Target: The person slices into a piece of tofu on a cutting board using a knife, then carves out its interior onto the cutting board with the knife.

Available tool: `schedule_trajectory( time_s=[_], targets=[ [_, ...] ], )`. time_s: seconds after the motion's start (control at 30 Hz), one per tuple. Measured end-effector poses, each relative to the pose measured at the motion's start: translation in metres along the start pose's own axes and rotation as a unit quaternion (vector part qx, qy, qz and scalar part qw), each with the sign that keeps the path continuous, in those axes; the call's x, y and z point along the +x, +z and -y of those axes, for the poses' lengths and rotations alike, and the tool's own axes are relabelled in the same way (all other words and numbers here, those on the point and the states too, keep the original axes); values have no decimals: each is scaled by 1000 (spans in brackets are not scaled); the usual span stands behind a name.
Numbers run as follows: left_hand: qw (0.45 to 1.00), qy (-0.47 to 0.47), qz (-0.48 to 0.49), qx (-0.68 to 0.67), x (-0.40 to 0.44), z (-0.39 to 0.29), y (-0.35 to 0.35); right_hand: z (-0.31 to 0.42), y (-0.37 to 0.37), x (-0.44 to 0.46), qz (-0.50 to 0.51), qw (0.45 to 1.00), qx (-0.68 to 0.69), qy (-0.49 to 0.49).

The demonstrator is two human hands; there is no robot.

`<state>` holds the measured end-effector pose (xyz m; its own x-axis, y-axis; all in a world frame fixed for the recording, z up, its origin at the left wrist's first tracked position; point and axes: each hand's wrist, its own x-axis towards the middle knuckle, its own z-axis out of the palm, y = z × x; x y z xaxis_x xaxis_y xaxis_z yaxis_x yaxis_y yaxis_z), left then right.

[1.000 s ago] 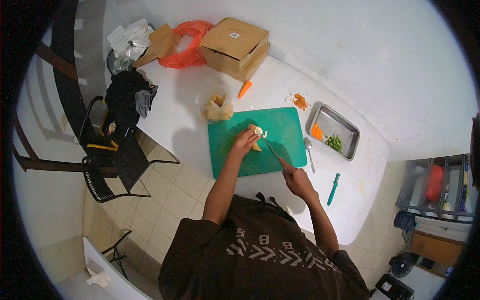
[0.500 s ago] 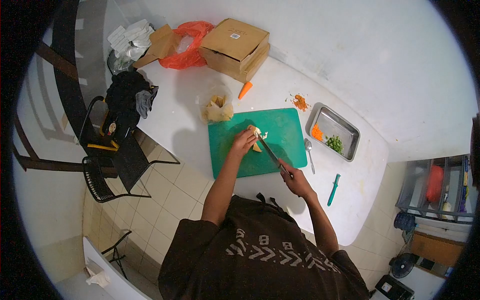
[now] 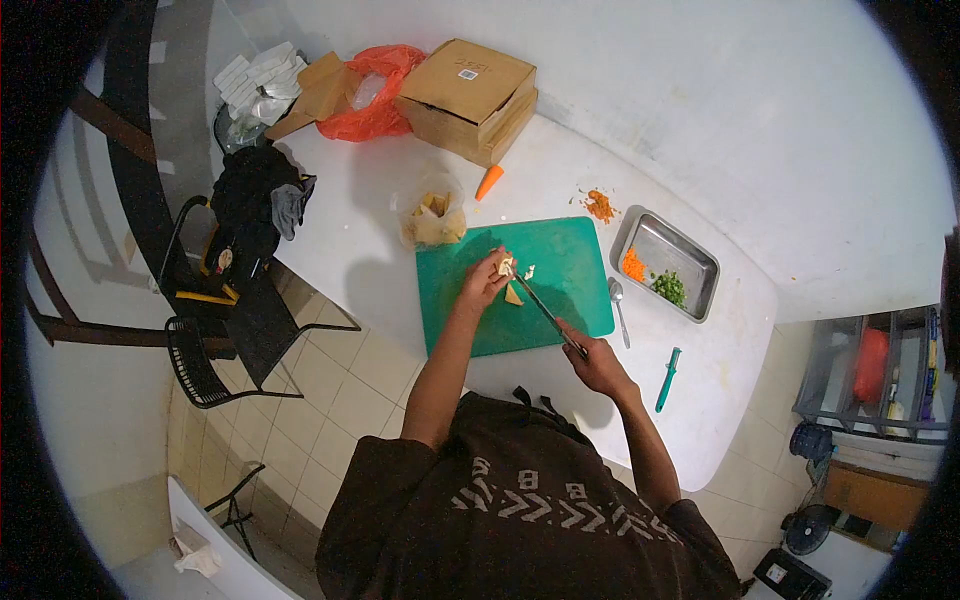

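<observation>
My left hand (image 3: 484,279) is closed on a pale yellowish food piece (image 3: 505,265) over the green cutting board (image 3: 570,235). My right hand (image 3: 598,367) grips the handle of a knife (image 3: 543,309), whose blade tip touches or nearly touches that piece. Small white bits (image 3: 529,271) lie on the board just right of my left fingers, and a tan wedge (image 3: 513,295) rests below them. A clear bag of similar tan pieces (image 3: 436,217) stands at the board's upper left corner.
A metal tray (image 3: 707,262) holds diced carrot and chopped greens. Beside it lie a spoon (image 3: 622,318), a green peeler (image 3: 668,380) and orange peelings (image 3: 600,206). Further back are a carrot piece (image 3: 489,183), cardboard boxes (image 3: 465,90) and a red bag (image 3: 370,122). A black chair (image 3: 262,330) stands left.
My left hand has turned slightly and lifted the food piece, showing more of it. The tan wedge is more exposed. The knife in my right hand has shifted slightly at its tip.
</observation>
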<state>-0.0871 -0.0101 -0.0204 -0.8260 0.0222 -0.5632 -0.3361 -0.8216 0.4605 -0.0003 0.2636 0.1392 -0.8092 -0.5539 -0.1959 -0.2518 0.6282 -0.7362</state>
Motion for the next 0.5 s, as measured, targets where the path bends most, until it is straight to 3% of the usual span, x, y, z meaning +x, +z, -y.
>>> schedule_trajectory(
  time_s=[0.1, 0.2, 0.37, 0.5],
  targets=[
    [1000, 1, 8, 13, 14, 6, -14, 3, -2, 0, -9, 1000, 2, -15],
    [999, 20, 28, 24, 7, 4, -10, 11, -9, -2, 26, 999, -20, 37],
    [999, 12, 8, 39, 8, 4, -10, 3, -7, -1, 19, 993, -114, 19],
    [999, 9, -3, 40, 4, 4, -6, -9, 2, -2, -1, 996, -84, -4]
  ],
)
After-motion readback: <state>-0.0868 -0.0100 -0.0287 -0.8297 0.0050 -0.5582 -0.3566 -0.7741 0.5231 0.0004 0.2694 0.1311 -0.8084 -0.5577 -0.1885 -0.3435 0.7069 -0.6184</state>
